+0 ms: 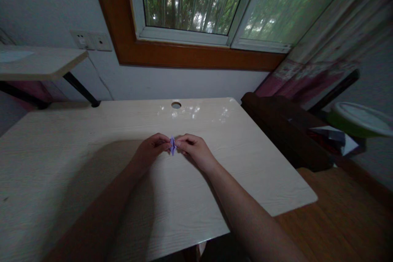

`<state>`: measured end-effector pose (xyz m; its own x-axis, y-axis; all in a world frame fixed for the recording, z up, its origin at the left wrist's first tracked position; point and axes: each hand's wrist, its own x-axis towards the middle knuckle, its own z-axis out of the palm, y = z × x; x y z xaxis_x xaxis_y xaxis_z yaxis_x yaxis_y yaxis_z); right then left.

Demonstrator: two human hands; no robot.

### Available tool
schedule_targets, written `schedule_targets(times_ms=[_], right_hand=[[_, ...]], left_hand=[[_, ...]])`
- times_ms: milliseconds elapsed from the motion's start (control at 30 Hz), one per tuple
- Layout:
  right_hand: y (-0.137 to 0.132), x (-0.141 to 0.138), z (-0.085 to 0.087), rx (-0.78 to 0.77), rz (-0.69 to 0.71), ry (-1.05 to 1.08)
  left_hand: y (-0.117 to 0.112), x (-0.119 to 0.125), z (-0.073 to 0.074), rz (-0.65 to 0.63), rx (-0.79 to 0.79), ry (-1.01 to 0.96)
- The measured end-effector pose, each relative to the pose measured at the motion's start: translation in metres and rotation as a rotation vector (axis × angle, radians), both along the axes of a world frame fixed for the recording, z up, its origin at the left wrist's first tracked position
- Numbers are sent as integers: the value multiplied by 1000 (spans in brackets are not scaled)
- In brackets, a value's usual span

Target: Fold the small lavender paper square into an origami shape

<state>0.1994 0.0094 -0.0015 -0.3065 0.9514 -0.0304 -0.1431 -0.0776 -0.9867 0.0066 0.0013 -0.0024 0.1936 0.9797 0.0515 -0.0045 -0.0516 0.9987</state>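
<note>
Between my two hands is a small piece of folded purple paper (172,146), held upright just above the pale wood-grain table (190,196). My left hand (155,146) pinches its left side between thumb and fingers. From the right, my right hand (193,147) pinches the opposite side in the same way. The fingertips cover much of the paper, so its exact folded shape is hard to make out.
A raised shelf (46,63) on black legs stands at the table's back left. A round cable hole (176,105) sits near the back edge. Beyond the right edge are a dark wooden piece of furniture (285,131) and a green tub with a pale lid (359,118).
</note>
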Motion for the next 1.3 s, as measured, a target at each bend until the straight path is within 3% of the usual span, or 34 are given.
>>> schedule_targets(times_ms=[233,533,733,1300], right_hand=[[1,1,-2,-3,18,-11],[0,3,-4,121,0,-103],[-1,3,-4,146,5,-127],[0,1,-6,99,12,2]], left_hand=[[-1,-1,-2,-11,-15,-2],[0,-1,-8,-38,-13,8],[-1,1,-4,-44,-3,31],[-2,1,1,-28,-46,50]])
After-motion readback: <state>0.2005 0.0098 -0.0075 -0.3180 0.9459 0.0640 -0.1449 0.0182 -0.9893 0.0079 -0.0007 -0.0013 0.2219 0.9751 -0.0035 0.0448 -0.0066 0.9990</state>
